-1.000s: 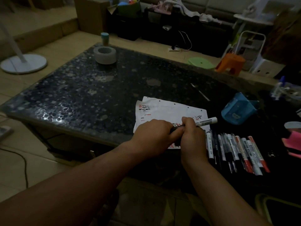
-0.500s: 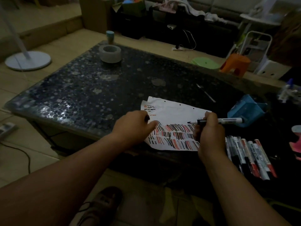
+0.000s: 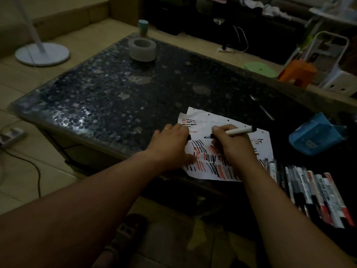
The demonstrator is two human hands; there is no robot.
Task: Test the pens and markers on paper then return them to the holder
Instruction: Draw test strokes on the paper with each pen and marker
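Observation:
A white sheet of paper (image 3: 202, 120) covered with black and red test strokes lies on the dark pebble-pattern table (image 3: 100, 97). My right hand (image 3: 229, 146) grips an uncapped white marker (image 3: 239, 130), its dark tip touching the paper's blank upper part. My left hand (image 3: 170, 146) rests on the sheet's left edge, and a small black cap (image 3: 188, 137) shows at its curled fingers. A blue holder (image 3: 314, 136) lies tipped on its side at the right. Several capped pens and markers (image 3: 313, 192) lie in a row near the table's front right edge.
A roll of grey tape (image 3: 142, 49) stands at the table's far left, with a teal cup (image 3: 143, 27) behind it. A thin loose pen (image 3: 261, 107) lies beyond the paper. A fan base (image 3: 42, 54), cables and stools (image 3: 297, 71) are on the floor around the table.
My hands came apart after pulling the cap off the marker. The left hand moved to the paper's left edge, and the right hand turned the marker and lowered its tip onto the sheet.

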